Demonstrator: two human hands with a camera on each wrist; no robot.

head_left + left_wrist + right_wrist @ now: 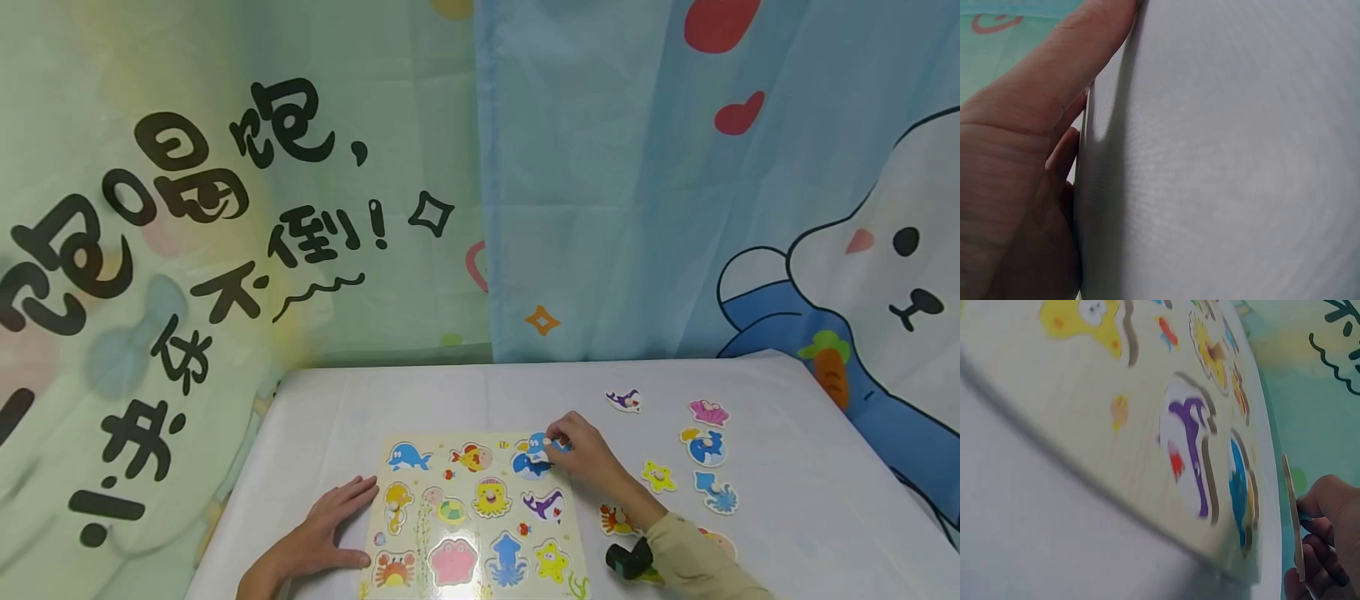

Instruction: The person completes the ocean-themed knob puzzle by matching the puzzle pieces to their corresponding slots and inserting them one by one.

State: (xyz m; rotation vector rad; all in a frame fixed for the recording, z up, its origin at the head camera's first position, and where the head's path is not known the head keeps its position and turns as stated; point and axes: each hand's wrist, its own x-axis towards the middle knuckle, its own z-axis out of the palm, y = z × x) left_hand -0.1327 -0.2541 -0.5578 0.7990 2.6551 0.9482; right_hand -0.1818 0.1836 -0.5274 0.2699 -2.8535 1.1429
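Though aloft, piece (1295, 512) near board's (1085, 419) edge

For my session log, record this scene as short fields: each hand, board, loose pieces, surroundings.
Left hand: at the left edge of the picture board, fingers extended
Right hand: pinching a blue piece over the board's upper right corner
Board: flat, printed with sea animals
Loose pieces: right of the board, including a yellow star, pink piece and crab; some partly hidden by the right sleeve
Surface: white tabletop
Behind: printed curtains
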